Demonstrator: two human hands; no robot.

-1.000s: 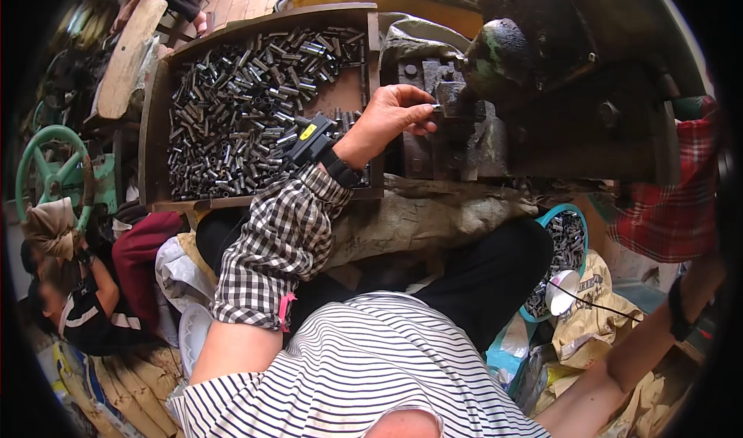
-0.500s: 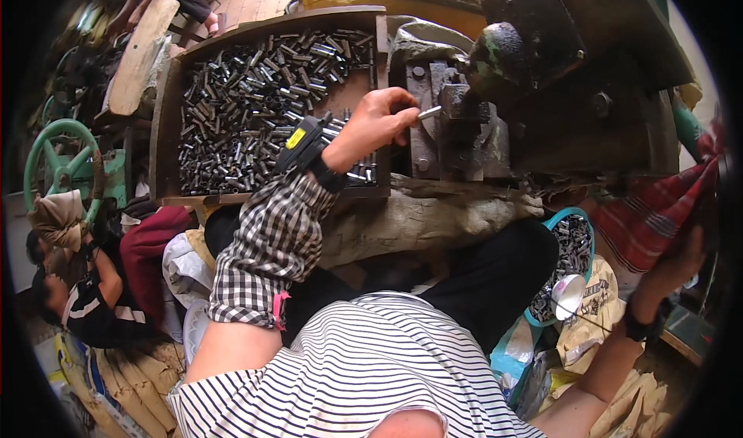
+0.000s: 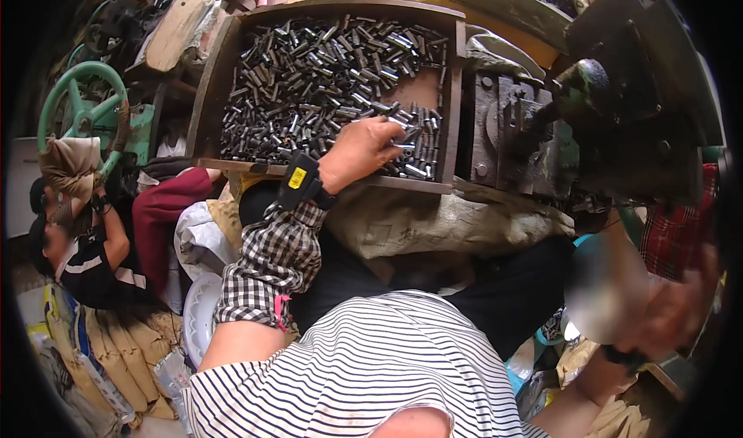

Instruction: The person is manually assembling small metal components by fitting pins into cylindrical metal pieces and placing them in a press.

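My left hand (image 3: 362, 153) is down in the near right part of a wooden tray (image 3: 207, 90). Its fingers are bent and pinched on a short metal tube (image 3: 405, 138) among many like it; the fingertips are partly hidden. Short metal tubes (image 3: 302, 82), dark and shiny, lie jumbled across the tray, with several lined up side by side near its right wall. My right hand (image 3: 681, 306) is at the far right, smeared by motion, so its fingers cannot be made out. Beside it is a blurred pale shape (image 3: 607, 291) whose kind I cannot tell.
A dark, greasy machine (image 3: 526, 128) stands right of the tray. A red checked cloth (image 3: 681, 221) hangs at the right. A blue-rimmed basin (image 3: 548, 333) is partly hidden near my right knee. At the left, a person (image 3: 101, 252) sits near a green handwheel (image 3: 81, 113).
My left hand has moved from the machine back into the tray; the tube it held out there no longer shows at the machine. My right hand has shifted and blurred. The view has turned.
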